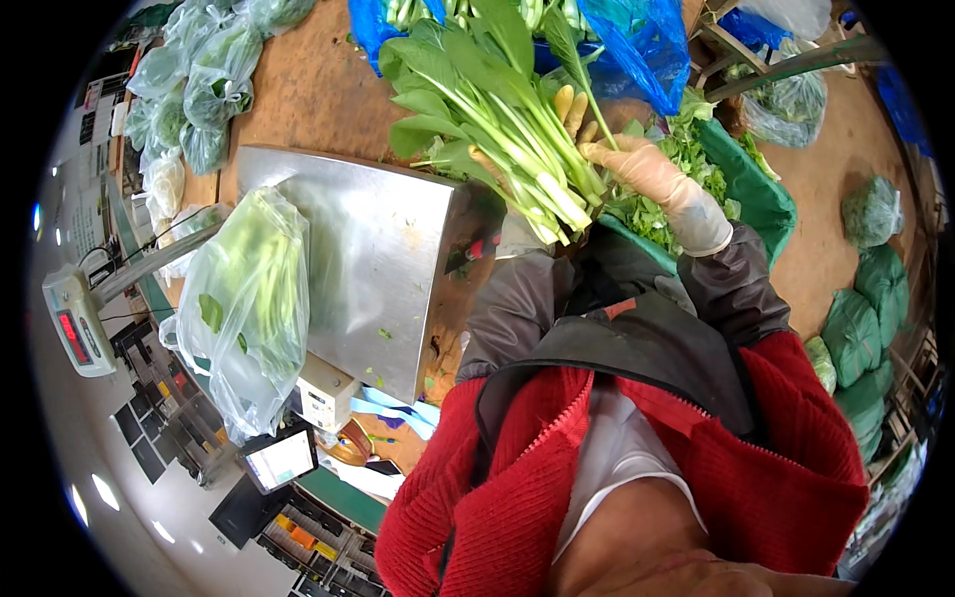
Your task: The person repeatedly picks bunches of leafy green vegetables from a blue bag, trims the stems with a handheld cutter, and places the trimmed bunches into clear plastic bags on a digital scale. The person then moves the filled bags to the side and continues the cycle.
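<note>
A bunch of long-stalked leafy greens (507,129) lies across my left hand (574,111). The gloved fingers curl round its right side, while the bunch hides the palm. My right hand (662,179), in a pale glove, pinches the lower end of a single leafy stalk (585,85) beside the bunch. Below that hand, loose leaves (652,214) fill a green-lined container (761,194). To the left, a clear plastic bag of greens (249,289) rests on the metal platform of a scale (388,239), overhanging its left edge.
Bagged greens (204,85) crowd the table's far left. Blue plastic (642,50) surrounds more stalks at the far side. A scale display (75,323) on a post and a lit screen (281,460) stand left. Green bundles (860,313) sit at the right.
</note>
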Demonstrator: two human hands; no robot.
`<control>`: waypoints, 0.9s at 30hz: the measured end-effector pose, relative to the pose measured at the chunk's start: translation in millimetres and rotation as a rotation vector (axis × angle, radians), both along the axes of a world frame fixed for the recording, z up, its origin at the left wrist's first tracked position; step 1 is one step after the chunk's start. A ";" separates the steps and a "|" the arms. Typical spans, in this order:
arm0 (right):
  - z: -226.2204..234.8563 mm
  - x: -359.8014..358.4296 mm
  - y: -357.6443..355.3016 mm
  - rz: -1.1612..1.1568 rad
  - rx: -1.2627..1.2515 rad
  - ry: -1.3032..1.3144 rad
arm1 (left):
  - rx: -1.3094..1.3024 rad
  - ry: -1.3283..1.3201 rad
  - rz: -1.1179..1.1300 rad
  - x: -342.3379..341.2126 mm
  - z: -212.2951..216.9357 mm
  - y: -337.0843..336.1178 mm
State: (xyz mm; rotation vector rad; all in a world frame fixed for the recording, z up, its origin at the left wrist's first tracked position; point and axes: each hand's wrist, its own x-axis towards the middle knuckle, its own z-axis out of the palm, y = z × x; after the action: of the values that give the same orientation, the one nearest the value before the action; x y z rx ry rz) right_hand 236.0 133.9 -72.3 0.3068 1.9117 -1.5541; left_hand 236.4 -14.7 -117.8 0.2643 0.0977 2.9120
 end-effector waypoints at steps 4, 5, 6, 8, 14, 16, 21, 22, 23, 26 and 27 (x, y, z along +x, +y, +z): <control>-16.2 2.8 7.5 0.087 -0.403 -0.257 | -0.154 -0.019 -0.039 -1.8 7.4 -7.4; -17.1 6.4 6.5 0.036 -0.379 -0.215 | -0.108 -0.021 -0.059 -1.1 8.9 -7.3; -17.0 9.5 4.2 -0.065 -0.373 -0.178 | -0.061 -0.024 -0.079 -0.3 11.0 -6.9; -12.3 16.5 -3.8 -0.263 -0.359 -0.104 | -0.110 -0.097 -0.069 1.8 12.4 -8.9; 3.2 47.4 69.3 -0.162 0.139 0.048 | -0.195 -0.261 -0.097 1.9 10.3 -28.9; -42.5 75.7 114.6 0.149 0.966 0.630 | -0.211 -0.261 -0.110 -2.4 9.8 -27.8; 81.9 51.2 12.2 0.092 0.280 0.806 | -0.431 -0.252 -0.070 -5.4 9.6 -20.9; 89.2 42.4 -4.6 0.208 0.319 0.983 | -0.477 -0.237 -0.055 -9.3 11.9 -18.5; 79.3 33.5 -13.4 0.223 0.397 0.936 | -0.501 -0.244 -0.043 -12.6 14.6 -14.1; 43.3 18.9 -19.1 0.012 0.209 0.737 | -0.511 -0.263 -0.022 -23.0 7.9 -12.7; 39.9 17.5 -17.4 -0.108 0.042 0.562 | -0.503 -0.243 -0.022 -26.3 3.8 -13.9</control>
State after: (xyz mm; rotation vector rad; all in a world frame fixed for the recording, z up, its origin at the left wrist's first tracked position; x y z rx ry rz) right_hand 253.6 116.5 -32.4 -0.0197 2.3848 -1.8083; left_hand 210.1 -28.6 -114.0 -0.1695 0.7617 2.7513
